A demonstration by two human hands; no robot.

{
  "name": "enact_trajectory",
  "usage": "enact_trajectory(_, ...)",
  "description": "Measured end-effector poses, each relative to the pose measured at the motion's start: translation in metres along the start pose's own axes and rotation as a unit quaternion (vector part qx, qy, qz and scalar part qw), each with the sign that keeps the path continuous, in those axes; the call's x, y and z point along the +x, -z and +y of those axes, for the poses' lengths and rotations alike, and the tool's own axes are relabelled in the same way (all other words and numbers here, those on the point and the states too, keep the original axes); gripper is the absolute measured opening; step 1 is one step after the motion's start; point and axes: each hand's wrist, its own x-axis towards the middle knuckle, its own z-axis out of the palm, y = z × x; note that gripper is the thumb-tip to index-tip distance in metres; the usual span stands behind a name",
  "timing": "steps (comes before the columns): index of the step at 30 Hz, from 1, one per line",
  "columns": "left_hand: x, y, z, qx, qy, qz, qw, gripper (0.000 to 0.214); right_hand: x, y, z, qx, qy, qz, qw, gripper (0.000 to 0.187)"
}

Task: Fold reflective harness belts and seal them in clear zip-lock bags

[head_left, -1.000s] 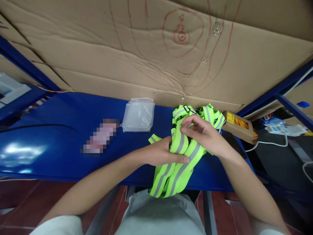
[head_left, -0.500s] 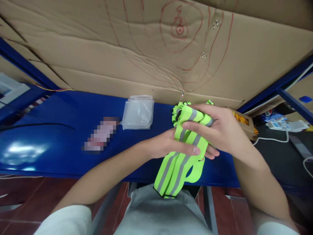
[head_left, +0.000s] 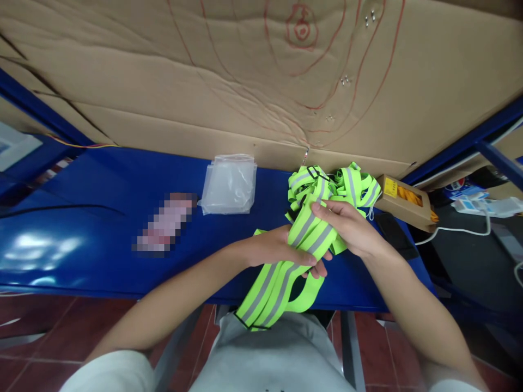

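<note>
Neon-green reflective straps with grey stripes run in layered lengths through both my hands, their lower ends with black edging hanging over the table's front edge. My left hand is wrapped round the straps from below, its thumb lying across them. Higher up, my right hand pinches the strap layers between thumb and fingers. Just beyond my hands lies a heap of similar green reflective straps with a black buckle on top. Part of the held bundle is hidden behind my fingers.
Clear plastic bags lie stacked on the blue table, near a pixelated item. To the right are a cardboard box with orange contents, a dark phone and a white cable. A cardboard panel stands behind.
My right hand has drawn back toward me and right, uncovering the strap heap and the box. The held straps have shifted down and left with my left hand.
</note>
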Motion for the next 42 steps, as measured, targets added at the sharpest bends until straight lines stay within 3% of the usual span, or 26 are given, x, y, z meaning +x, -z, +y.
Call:
enact_trajectory(6, -0.004, 0.012, -0.015, 0.010, 0.040, -0.005, 0.999, 0.036, 0.002, 0.003, 0.022, -0.075, 0.049, 0.048, 0.995, 0.048)
enact_trajectory(11, -0.007, 0.019, -0.019, 0.038, 0.033, -0.024, 0.998, 0.036, 0.010, 0.002, 0.043, -0.037, -0.012, 0.014, 0.999, 0.049)
enact_trajectory(13, -0.007, 0.023, -0.021, 0.030, 0.032, -0.017, 0.999, 0.035, 0.015, 0.002, 0.051, -0.105, 0.043, 0.048, 0.992, 0.046)
enact_trajectory(15, -0.006, 0.026, -0.025, 0.023, 0.028, 0.003, 0.999, 0.035, 0.016, 0.002, 0.055, -0.203, 0.124, 0.083, 0.968, 0.041)
enact_trajectory(17, -0.005, 0.029, -0.030, 0.005, 0.022, 0.022, 1.000, 0.037, 0.014, 0.002, 0.057, -0.271, 0.174, 0.058, 0.945, 0.040)
enact_trajectory(19, -0.007, 0.028, -0.034, -0.017, 0.014, 0.019, 1.000, 0.040, 0.009, 0.001, 0.056, -0.300, 0.180, -0.005, 0.937, 0.045)
enact_trajectory(23, -0.014, 0.019, -0.038, -0.034, 0.038, -0.039, 0.998, 0.041, -0.002, -0.002, 0.052, -0.284, 0.122, -0.073, 0.948, 0.059)
enact_trajectory(26, -0.014, 0.010, -0.040, -0.105, 0.049, -0.041, 0.992, 0.039, -0.005, -0.002, 0.051, -0.273, 0.090, -0.103, 0.952, 0.064)
enact_trajectory(30, -0.008, 0.001, -0.042, -0.220, 0.051, -0.028, 0.974, 0.040, -0.003, -0.002, 0.053, -0.221, 0.049, -0.078, 0.971, 0.057)
enact_trajectory(34, -0.009, -0.013, -0.037, -0.315, 0.045, -0.063, 0.946, 0.051, -0.004, -0.003, 0.048, -0.149, 0.087, -0.058, 0.983, 0.045)
enact_trajectory(37, -0.019, -0.026, -0.031, -0.269, 0.063, -0.068, 0.959, 0.044, -0.009, -0.006, 0.041, -0.127, 0.106, -0.050, 0.985, 0.040)
enact_trajectory(42, -0.031, -0.032, -0.031, -0.195, 0.100, 0.008, 0.976, 0.024, -0.016, -0.011, 0.038, -0.158, 0.127, -0.002, 0.979, 0.044)
